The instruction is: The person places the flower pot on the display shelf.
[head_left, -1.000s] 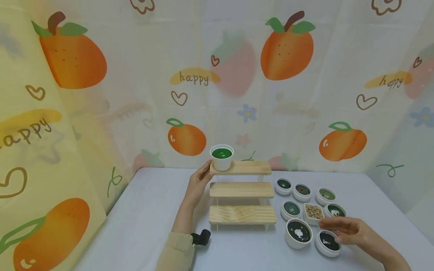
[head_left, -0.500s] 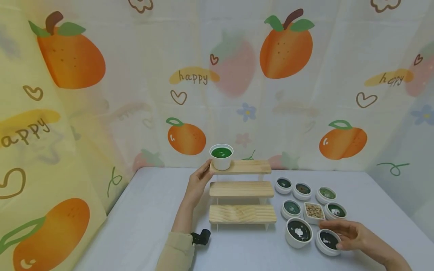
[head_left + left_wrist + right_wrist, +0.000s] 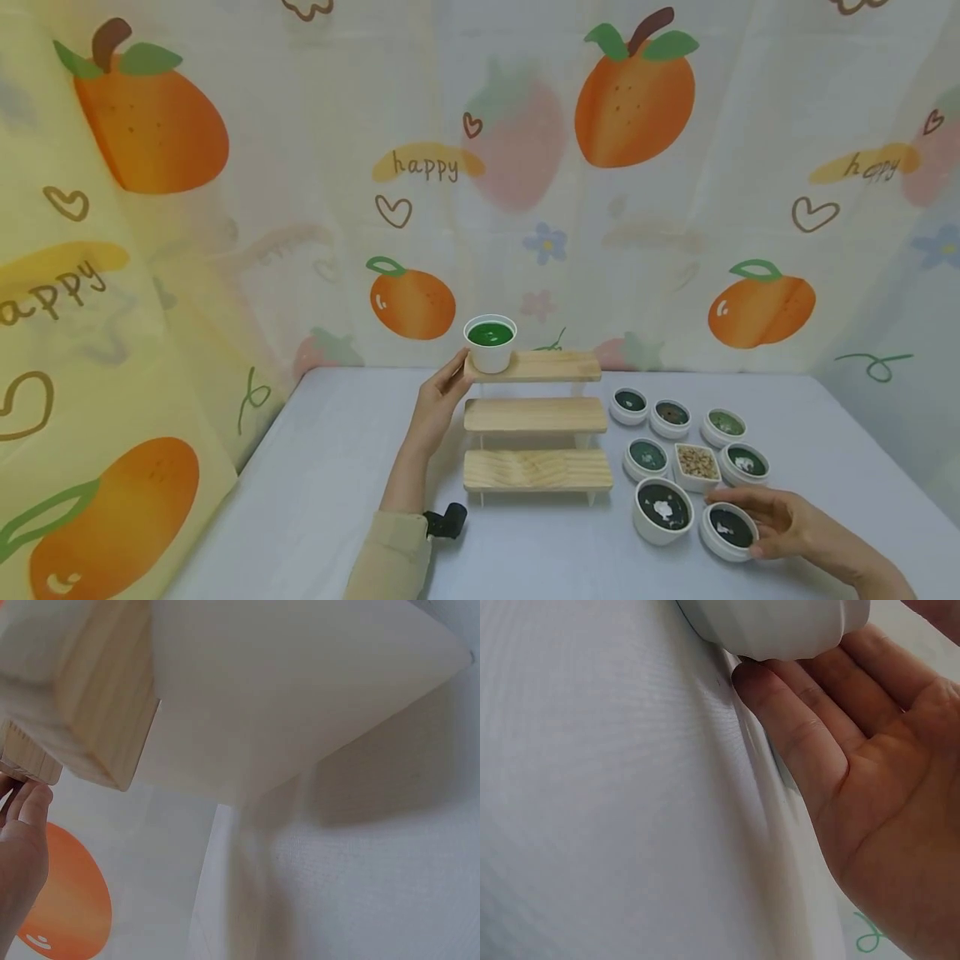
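Right hand on the dark-filled bowl, left hand on the stand

And here we are, clock read from the head view! The right hand (image 3: 798, 533) is at the 3 o'clock side of the dark-filled bowl (image 3: 720, 550), grip curled round it, thumb near, fingers on the far side; the right wrist view has fingertips right against the white wall. That bowl sits upright on the bench (image 3: 540, 550).

Over at its 10 o'clock, the three-tier wooden stand (image 3: 536, 415)! The left hand (image 3: 433, 417) has its grip pinching the 9 o'clock end of the top tier, just beside the green-filled cup (image 3: 492, 360), which stands upright up there.

Back to the bowl, and what a crowd: the taller white cup (image 3: 656, 533) at 9 o'clock, the square dish of tan bits (image 3: 697, 484) at 11, the white-streaked round dish (image 3: 742, 478) just past 12. Four more round dishes gather beyond, and behind it all hangs the fruit-print cloth (image 3: 322, 167)!
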Action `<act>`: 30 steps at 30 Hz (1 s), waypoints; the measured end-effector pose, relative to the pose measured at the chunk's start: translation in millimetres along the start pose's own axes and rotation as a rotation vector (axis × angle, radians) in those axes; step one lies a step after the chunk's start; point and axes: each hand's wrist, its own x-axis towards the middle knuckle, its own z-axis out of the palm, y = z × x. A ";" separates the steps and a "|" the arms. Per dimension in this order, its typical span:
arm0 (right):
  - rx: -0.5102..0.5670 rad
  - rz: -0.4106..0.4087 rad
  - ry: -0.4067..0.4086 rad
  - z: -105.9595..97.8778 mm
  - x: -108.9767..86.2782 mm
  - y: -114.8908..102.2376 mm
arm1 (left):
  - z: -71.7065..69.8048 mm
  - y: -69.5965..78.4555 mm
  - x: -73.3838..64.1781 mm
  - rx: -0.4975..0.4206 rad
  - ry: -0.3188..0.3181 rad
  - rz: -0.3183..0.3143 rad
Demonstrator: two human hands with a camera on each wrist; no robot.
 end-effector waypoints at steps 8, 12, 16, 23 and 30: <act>0.010 0.019 0.016 0.7 -1.1 -2.9 | 1.0 3.1 0.6 -0.018 -0.008 -0.012; -0.008 0.017 0.029 1.5 -1.4 -3.2 | 0.8 2.3 0.9 -0.021 -0.011 -0.007; -0.040 0.032 0.059 2.2 -0.6 -3.7 | 0.7 2.5 2.2 -0.028 -0.011 0.005; -0.119 0.135 0.131 1.6 -0.8 -5.6 | 0.6 3.3 1.2 -0.045 -0.020 0.009; -0.192 0.123 0.170 3.8 -2.0 -8.6 | 0.6 2.6 -0.5 -0.045 -0.016 -0.005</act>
